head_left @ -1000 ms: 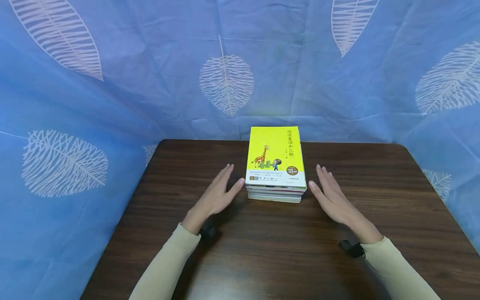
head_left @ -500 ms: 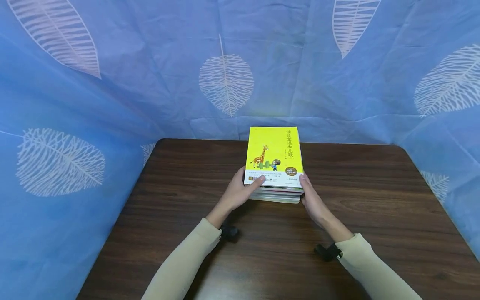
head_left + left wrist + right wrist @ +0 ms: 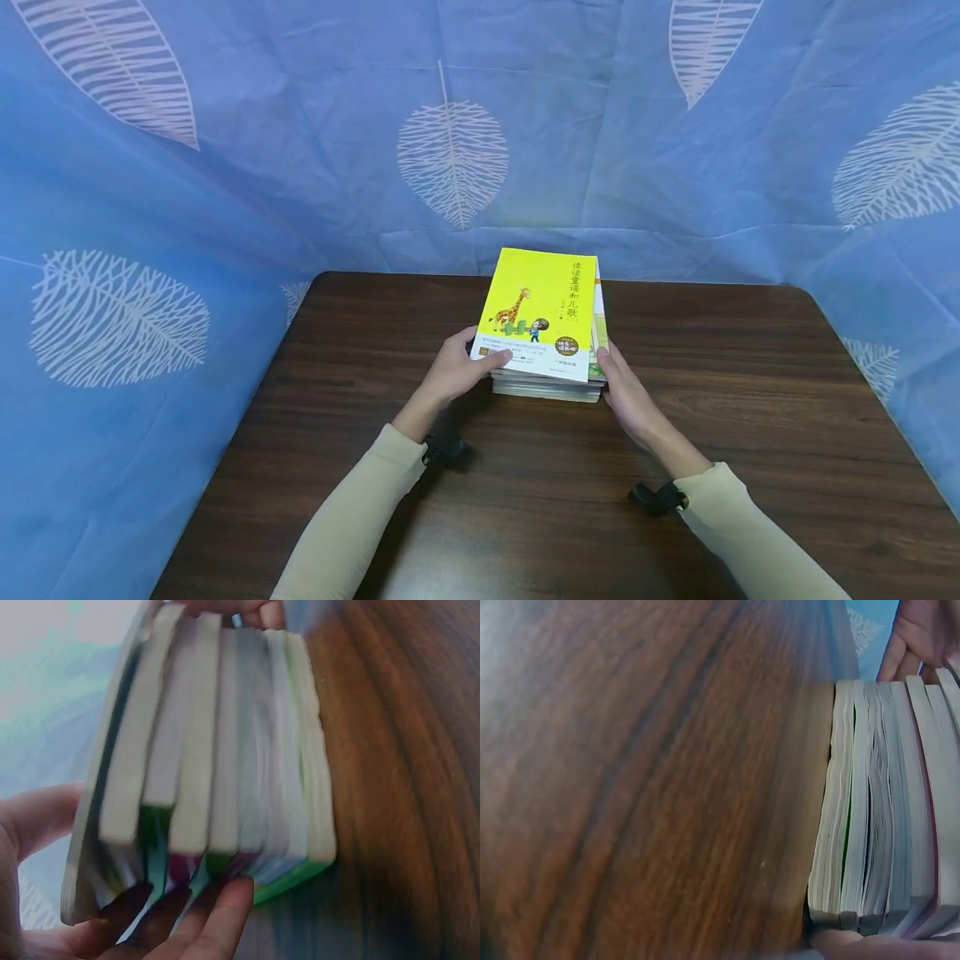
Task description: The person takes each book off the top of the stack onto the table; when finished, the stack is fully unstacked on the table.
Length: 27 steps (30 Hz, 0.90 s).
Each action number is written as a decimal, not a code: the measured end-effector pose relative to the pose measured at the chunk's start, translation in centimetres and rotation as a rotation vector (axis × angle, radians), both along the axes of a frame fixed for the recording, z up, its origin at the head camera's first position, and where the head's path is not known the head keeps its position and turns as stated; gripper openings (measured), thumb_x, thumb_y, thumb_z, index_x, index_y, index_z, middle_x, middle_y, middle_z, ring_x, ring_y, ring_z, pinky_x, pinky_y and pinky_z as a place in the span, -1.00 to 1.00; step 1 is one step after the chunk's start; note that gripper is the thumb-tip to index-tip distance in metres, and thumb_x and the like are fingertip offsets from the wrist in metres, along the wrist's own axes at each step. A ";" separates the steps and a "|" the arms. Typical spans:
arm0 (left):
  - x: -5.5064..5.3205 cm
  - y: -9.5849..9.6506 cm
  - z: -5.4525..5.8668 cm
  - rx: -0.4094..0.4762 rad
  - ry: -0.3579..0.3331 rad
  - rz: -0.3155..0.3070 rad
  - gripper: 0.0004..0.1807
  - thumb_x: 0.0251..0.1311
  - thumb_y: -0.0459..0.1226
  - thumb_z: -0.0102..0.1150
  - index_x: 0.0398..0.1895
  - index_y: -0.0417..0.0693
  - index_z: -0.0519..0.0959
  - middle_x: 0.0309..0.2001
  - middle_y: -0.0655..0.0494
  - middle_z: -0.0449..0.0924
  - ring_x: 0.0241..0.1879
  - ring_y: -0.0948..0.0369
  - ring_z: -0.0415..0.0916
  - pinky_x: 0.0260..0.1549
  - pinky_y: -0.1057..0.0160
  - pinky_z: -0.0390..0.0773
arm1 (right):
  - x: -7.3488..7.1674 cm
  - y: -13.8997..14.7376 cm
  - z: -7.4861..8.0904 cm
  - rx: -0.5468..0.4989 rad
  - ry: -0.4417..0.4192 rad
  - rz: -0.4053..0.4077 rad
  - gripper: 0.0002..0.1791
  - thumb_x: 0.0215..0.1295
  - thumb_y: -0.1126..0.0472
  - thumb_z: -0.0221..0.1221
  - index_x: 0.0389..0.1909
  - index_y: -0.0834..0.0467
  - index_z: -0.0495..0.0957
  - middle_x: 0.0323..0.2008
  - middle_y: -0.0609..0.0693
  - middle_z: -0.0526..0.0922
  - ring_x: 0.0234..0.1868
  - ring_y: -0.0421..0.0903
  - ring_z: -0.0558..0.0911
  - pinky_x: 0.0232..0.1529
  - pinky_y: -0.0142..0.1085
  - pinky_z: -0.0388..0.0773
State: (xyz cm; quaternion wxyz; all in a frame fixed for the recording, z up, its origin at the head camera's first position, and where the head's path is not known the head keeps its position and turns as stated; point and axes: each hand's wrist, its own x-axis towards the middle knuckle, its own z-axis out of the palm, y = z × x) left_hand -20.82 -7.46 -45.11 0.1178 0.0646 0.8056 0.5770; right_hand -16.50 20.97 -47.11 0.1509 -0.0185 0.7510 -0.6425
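A yellow picture-covered book [image 3: 551, 287], with a giraffe and a child on its front, lies on top of a stack of books [image 3: 546, 388]. It is turned slightly and juts past the stack on the left. My left hand [image 3: 450, 372] pinches its lower left corner, thumb on the cover. In the left wrist view, those fingers run along the side of the stack [image 3: 199, 735], and the top book stands a little apart from the one below. My right hand [image 3: 630, 403] grips the stack's right side, its thumb on the exposed edge of the second book [image 3: 599, 325].
The stack stands near the back edge of a dark wooden table [image 3: 750, 375]. Behind and beside the table hangs a blue cloth [image 3: 315, 150] with white leaf prints. Dark wrist devices [image 3: 657, 498] sit at both cuffs.
Both open hands have come in from the sides and taken hold of the stack. Since then the top yellow book has slid left and turned with my left hand, uncovering the book under it.
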 end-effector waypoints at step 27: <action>-0.2 -20.8 2.0 0.281 -0.172 0.363 -0.34 0.55 -0.28 0.10 0.63 -0.20 0.18 -0.21 0.35 0.73 -0.25 0.37 0.80 -0.08 0.26 0.75 | -0.2 1.0 -0.4 0.019 0.046 0.076 -0.15 0.66 -0.35 -0.42 0.71 -0.08 -0.49 0.69 0.31 -0.20 0.69 0.40 -0.17 0.49 0.55 -0.13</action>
